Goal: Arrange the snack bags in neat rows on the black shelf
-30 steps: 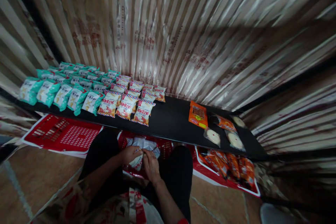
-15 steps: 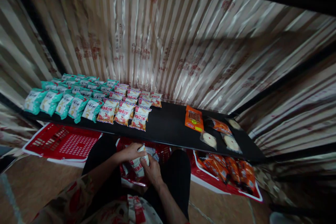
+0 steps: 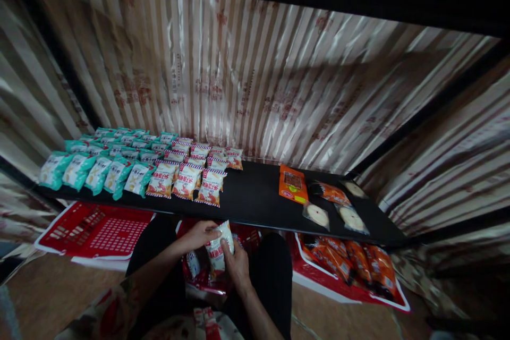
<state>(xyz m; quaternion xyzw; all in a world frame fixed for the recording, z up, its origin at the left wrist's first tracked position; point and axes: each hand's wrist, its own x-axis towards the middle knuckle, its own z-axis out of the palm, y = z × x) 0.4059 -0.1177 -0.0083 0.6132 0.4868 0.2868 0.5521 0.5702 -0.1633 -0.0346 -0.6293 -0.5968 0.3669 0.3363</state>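
Note:
Between my knees, just below the shelf's front edge, both hands grip a small white and orange snack bag (image 3: 217, 255). My left hand (image 3: 201, 236) pinches its upper left edge. On its right side, the fingers of my right hand (image 3: 238, 263) are wrapped round it, thumb on the front. Beneath it sits a red basket (image 3: 255, 239) holding more packets, partly hidden by my hands and the bag. Above, on the black shelf (image 3: 255, 191), stand rows of matching snack bags (image 3: 186, 180), with teal snack bags (image 3: 98, 174) to their left.
An orange packet (image 3: 292, 184), a dark orange packet (image 3: 330, 192) and round pale items in clear wrap (image 3: 316, 215) lie on the shelf's right part. A red basket (image 3: 95, 231) is below left; another, below right, holds orange bags (image 3: 358, 263). Striped sheeting (image 3: 247, 79) lines the back.
The bag in my hands has come up slightly and stands more upright, with more of its front showing. The camera view has tilted up a little, so the shelf sits lower.

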